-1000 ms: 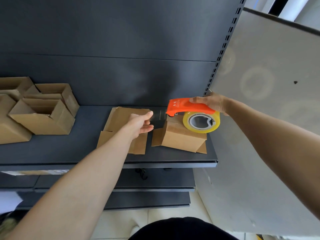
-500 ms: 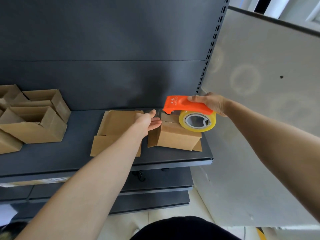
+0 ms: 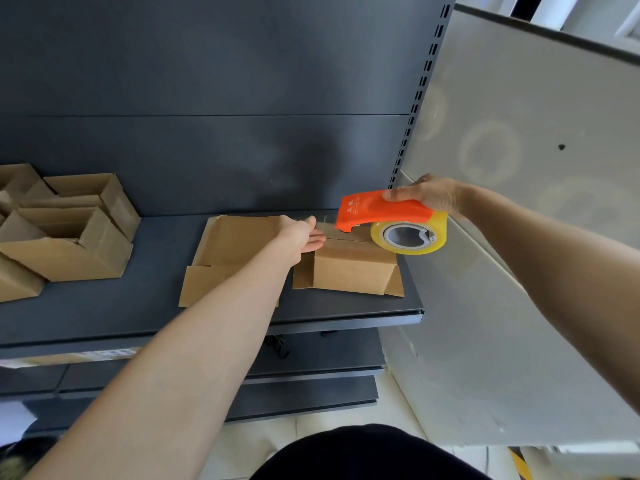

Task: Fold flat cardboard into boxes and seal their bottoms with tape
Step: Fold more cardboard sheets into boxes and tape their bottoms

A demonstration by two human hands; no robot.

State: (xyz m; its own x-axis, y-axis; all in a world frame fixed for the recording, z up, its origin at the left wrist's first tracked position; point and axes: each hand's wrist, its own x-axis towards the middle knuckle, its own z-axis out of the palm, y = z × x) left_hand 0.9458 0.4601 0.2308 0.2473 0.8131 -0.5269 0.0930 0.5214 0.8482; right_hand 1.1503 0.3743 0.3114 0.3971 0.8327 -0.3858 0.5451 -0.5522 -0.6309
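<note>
A small folded cardboard box [image 3: 353, 268] stands bottom-up on the dark shelf [image 3: 104, 306], its closed flaps facing up and its side flaps splayed out. My right hand [image 3: 431, 195] grips an orange tape dispenser [image 3: 377, 211] carrying a roll of clear yellowish tape [image 3: 410, 237], held over the box's top right. A clear strip of tape runs from the dispenser's mouth to my left hand [image 3: 301, 239], which pinches the tape's free end at the box's upper left edge. A stack of flat cardboard [image 3: 235, 251] lies just left of the box, partly under my left forearm.
Several made-up open boxes [image 3: 69, 237] stand at the shelf's left end. A slotted upright [image 3: 420, 95] and a pale panel [image 3: 519, 202] close off the right side. Lower shelves [image 3: 311, 382] sit beneath.
My left hand has pulled the tape end down to the box's left edge. The dispenser has come down closer over the box top.
</note>
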